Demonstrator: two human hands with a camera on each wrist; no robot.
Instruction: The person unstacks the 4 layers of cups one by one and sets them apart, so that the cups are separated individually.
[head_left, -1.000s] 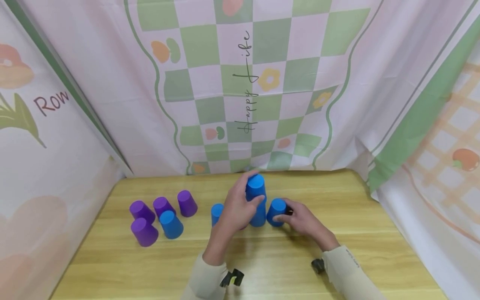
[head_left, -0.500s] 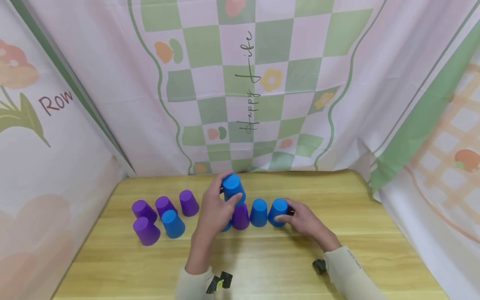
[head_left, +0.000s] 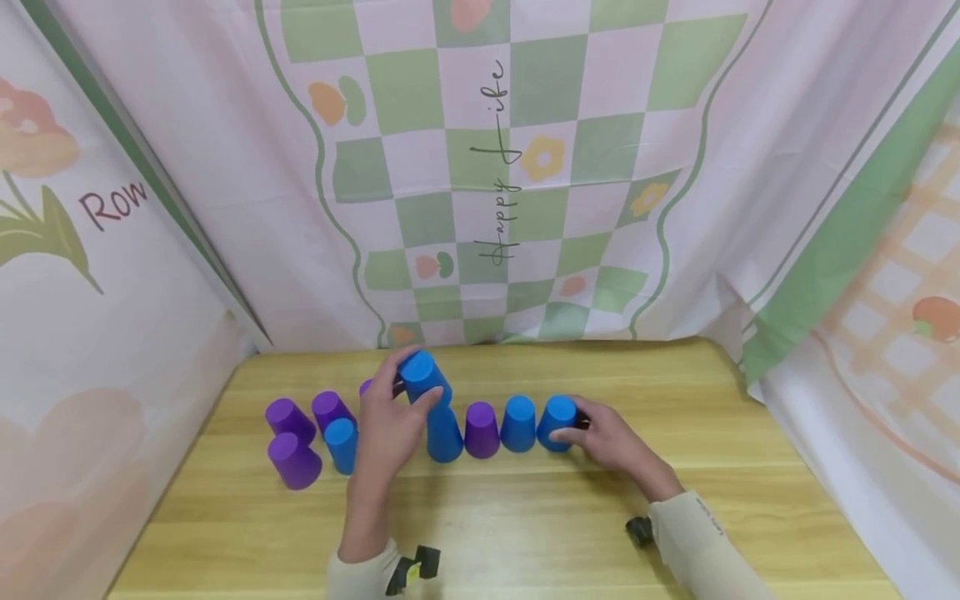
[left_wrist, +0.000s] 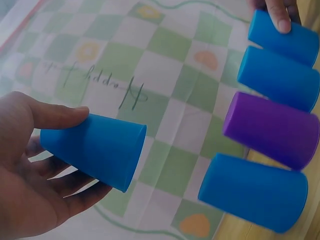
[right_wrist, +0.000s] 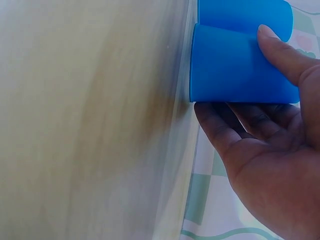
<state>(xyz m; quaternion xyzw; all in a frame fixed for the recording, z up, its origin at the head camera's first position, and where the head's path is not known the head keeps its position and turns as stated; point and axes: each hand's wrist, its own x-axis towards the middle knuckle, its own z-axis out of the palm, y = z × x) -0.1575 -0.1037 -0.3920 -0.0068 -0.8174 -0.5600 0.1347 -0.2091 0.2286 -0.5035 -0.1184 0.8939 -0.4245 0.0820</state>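
Observation:
My left hand (head_left: 390,429) grips an upside-down blue cup (left_wrist: 97,150) between thumb and fingers, raised off the table. In the head view this cup overlaps the top of the row's left-end blue cup (head_left: 444,437); the left wrist view shows a gap between them. To the right in the row stand a purple cup (head_left: 482,431), another blue cup (head_left: 518,425) and the right-end blue cup (head_left: 556,425), all mouth down. My right hand (head_left: 607,433) holds that right-end cup from its right side, thumb in front and fingers behind, its rim down at the table.
Left of the row stands a loose group: several purple cups (head_left: 295,461) and one blue cup (head_left: 341,446), partly behind my left hand. The wooden table (head_left: 525,533) ends at a patterned curtain (head_left: 540,208) at the back, with more cloth along both sides.
My left hand has carried the blue cup leftward, from above the third cup of the row, past the purple one, to the left-end cup. The right hand stays on its cup.

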